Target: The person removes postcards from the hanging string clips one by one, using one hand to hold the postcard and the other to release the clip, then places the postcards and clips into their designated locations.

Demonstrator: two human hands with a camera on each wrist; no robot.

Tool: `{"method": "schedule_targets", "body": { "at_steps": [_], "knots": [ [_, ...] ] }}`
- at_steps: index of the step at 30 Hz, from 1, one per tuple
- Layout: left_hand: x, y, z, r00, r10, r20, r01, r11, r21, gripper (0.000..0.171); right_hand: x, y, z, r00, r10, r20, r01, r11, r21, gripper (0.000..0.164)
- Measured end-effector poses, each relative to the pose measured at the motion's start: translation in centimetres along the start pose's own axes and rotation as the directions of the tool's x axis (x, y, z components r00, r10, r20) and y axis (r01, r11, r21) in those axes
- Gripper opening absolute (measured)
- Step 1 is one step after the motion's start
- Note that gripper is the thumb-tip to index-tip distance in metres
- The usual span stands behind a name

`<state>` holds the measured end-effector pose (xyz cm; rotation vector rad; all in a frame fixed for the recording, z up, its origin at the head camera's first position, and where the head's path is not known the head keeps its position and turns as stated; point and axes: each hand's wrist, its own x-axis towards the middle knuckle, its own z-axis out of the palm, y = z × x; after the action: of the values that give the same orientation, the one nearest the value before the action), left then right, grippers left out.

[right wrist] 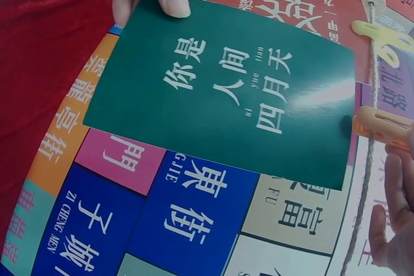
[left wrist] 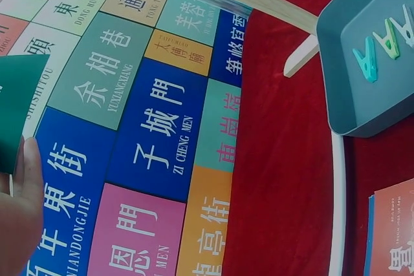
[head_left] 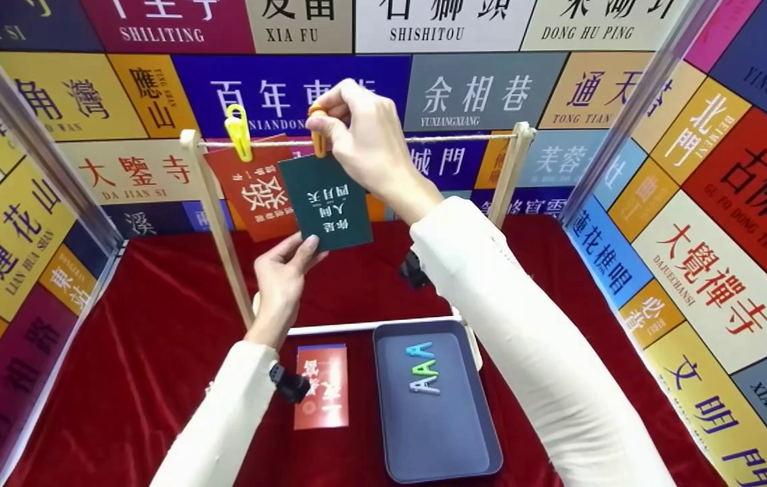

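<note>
A green card (head_left: 336, 196) with white characters hangs at the rope of a wooden frame. My left hand (head_left: 282, 270) pinches its lower edge, thumb on the printed face. With thumb and fingers my right hand (head_left: 366, 135) grips an orange clothespin (head_left: 318, 138) at the rope, its tip at the card's top edge. Whether the clothespin bites both rope and card I cannot tell. Just left, a yellow clothespin (head_left: 239, 135) holds a red card (head_left: 248, 193) on the rope. In the right wrist view the green card (right wrist: 226, 88) spans between both hands.
A grey tray (head_left: 424, 439) holds a blue, a green and a pale clothespin (head_left: 425, 385). Left of it, red cards (head_left: 322, 412) lie stacked on the dark red cloth (head_left: 120, 379). The frame's wooden posts (head_left: 221, 237) stand either side, before panels of printed signs.
</note>
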<state>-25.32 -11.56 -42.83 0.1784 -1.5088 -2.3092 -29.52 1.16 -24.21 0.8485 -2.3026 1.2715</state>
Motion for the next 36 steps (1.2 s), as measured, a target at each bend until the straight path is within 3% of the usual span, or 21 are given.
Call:
{"method": "schedule_targets", "body": {
  "at_steps": [7,18,25,36],
  "knots": [
    [-0.4,-0.1,-0.1,1.0,-0.006,-0.006,0.006,1.0,0.004,0.027,0.0,-0.3,-0.3,1.0,-0.003,-0.031,0.002,1.0,-0.005,0.021],
    [-1.8,-0.1,-0.1,1.0,-0.019,-0.005,0.02,0.999,0.044,0.029,-0.6,-1.0,-0.6,0.997,0.046,-0.059,-0.041,0.995,0.085,0.02],
    [-2.2,0.3,-0.2,0.999,-0.033,-0.014,0.034,0.997,0.065,0.029,-1.3,-0.4,-1.0,0.997,-0.003,-0.077,0.011,0.995,0.094,0.023],
    [-2.8,0.2,0.0,0.998,-0.056,-0.018,0.058,0.994,0.095,0.031,-2.7,0.6,-2.0,0.997,0.021,-0.08,-0.009,0.989,0.147,0.024]
  ]
}}
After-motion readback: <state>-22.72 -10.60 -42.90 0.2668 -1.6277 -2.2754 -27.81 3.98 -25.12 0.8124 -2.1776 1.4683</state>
